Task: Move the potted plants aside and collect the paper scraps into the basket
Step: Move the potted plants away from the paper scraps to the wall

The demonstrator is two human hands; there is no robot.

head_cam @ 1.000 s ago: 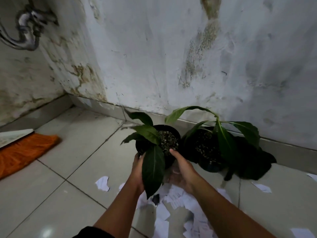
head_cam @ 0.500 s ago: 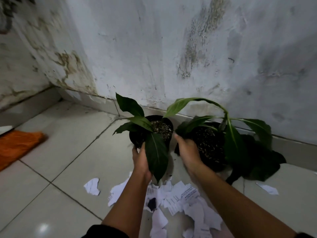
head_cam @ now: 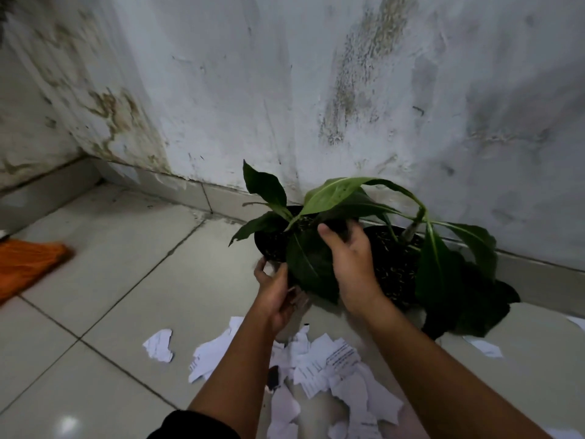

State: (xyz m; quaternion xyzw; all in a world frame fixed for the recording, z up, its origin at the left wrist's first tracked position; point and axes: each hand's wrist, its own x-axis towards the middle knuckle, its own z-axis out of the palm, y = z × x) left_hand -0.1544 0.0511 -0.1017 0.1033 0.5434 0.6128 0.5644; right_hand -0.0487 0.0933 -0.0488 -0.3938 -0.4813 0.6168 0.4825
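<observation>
Pale glossy floor tiles (head_cam: pixel 104 280) run up to a stained, peeling white wall (head_cam: pixel 316 90). Nearest the camera, torn white paper scraps (head_cam: pixel 332 365) lie heaped on the floor between the forearms, with one stray piece (head_cam: pixel 159 341) off to the left. Just beyond them, the left hand (head_cam: pixel 278 296) cups the lower side of a small black plastic pot holding a dark-leaved plant (head_cam: pixel 275 245), fingers (head_cam: pixel 260 270) curled against its wall, while the right hand (head_cam: pixel 351 264) clasps the rim from above, thumb hooked over the edge. Gripping from two sides likely keeps the soil level while the pot is carried clear of the scraps. Its broad leaves droop over both wrists. Touching it on the right, a second black pot with longer, paler leaves (head_cam: pixel 395 267) stands against the wall. An orange cloth (head_cam: pixel 28 264) lies far left. No basket is visible.
</observation>
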